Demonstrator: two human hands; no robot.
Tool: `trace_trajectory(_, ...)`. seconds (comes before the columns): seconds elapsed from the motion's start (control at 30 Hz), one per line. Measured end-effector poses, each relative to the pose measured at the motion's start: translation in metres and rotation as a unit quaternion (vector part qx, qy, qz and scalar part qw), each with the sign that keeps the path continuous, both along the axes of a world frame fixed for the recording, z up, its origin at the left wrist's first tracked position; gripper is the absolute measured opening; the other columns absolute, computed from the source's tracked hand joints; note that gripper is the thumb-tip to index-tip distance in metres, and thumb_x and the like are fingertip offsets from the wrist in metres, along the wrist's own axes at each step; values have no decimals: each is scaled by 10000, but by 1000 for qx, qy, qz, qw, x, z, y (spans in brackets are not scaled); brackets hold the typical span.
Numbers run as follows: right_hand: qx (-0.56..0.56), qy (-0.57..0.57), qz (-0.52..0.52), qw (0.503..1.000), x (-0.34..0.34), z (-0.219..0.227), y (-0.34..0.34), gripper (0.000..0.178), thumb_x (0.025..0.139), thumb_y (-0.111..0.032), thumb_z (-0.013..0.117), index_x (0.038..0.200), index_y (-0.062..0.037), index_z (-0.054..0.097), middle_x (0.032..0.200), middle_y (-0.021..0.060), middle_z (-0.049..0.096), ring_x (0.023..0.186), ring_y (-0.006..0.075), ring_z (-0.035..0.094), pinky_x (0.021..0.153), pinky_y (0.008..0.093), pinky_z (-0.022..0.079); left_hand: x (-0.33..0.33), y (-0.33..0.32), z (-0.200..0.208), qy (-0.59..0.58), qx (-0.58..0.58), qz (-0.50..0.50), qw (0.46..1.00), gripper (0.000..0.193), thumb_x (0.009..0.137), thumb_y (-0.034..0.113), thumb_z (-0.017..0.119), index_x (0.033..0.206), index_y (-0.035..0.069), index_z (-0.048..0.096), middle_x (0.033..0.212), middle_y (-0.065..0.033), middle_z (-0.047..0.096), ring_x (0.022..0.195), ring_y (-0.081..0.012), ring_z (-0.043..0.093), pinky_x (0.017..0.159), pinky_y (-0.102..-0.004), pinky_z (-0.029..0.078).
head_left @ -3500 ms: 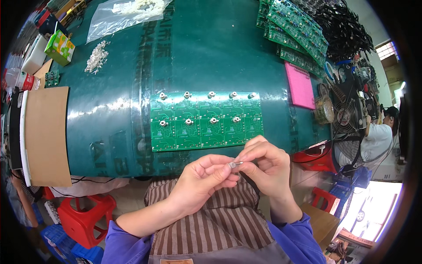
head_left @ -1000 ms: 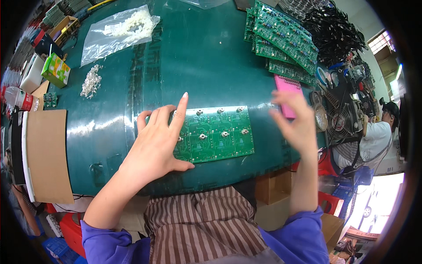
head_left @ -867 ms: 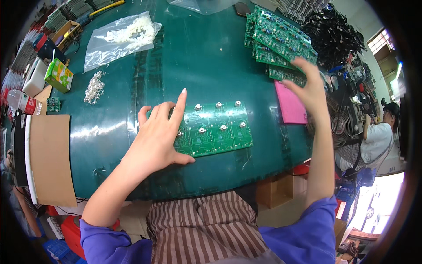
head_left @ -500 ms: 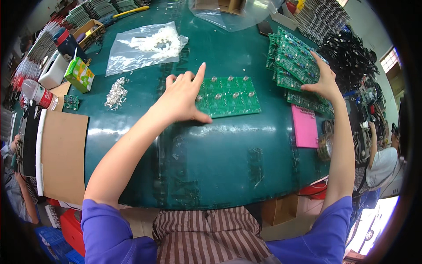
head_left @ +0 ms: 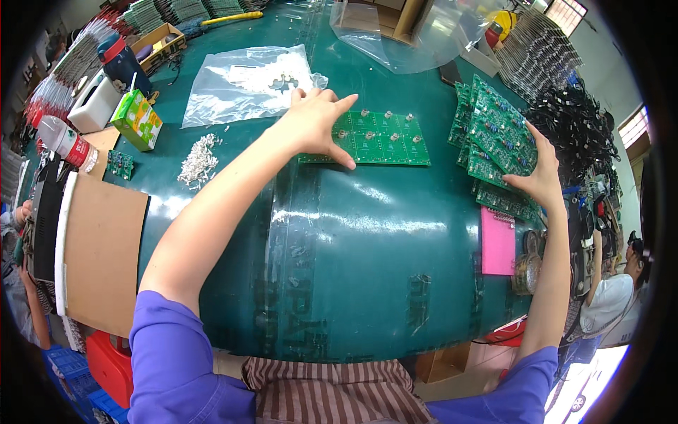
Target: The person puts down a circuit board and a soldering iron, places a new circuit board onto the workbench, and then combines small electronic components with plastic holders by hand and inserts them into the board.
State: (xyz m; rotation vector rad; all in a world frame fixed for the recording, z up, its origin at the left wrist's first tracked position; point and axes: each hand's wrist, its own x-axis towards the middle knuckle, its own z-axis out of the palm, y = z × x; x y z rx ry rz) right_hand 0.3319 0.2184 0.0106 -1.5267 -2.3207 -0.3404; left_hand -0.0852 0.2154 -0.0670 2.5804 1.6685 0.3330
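Observation:
A green circuit board panel (head_left: 388,147) with small clear round parts in rows lies flat on the table. My left hand (head_left: 318,126) covers its left end, thumb at the near edge and fingers stretched toward the far edge. My palm hides that end. On the right, several green circuit boards (head_left: 487,141) with small components lean in an overlapping stack. My right hand (head_left: 538,169) grips the upper board at its right end, thumb and index finger wide apart on its edges. Beneath them, a lower board (head_left: 505,201) overlaps a pink pad (head_left: 498,244).
A clear bag of white parts (head_left: 247,78) lies beyond a loose pile of small white pieces (head_left: 199,161). On the left are a drink carton (head_left: 138,120), bottle (head_left: 67,141), small board (head_left: 120,165) and cardboard sheet (head_left: 102,247). Black cables (head_left: 568,124) heap at right; tape rolls (head_left: 526,272) sit nearer.
The flat panel has slid away from me across the table with my left hand. My right hand stays at the stacked boards. The whole view has shifted slightly.

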Motion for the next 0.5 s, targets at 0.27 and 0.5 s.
trace_trajectory(0.27,22,37,10,999,9,-10,5,1020,461,-228,842,1352,-138,352,1245,124,435,1155,296,436,987,425,326,-63,63,0,-319,75,170,929,396,770,376,660,977,39,668,930,-179,643,883,-299,622,784,-360,479)
trace_trajectory(0.5,40,37,-2,999,2,-13,-2,1058,456,-224,844,1376,-184,322,1251,125,409,1161,296,425,982,428,316,-100,114,-52,-105,165,190,962,450,869,377,508,1128,15,572,1120,-211,566,1060,-352,525,922,-414,407)
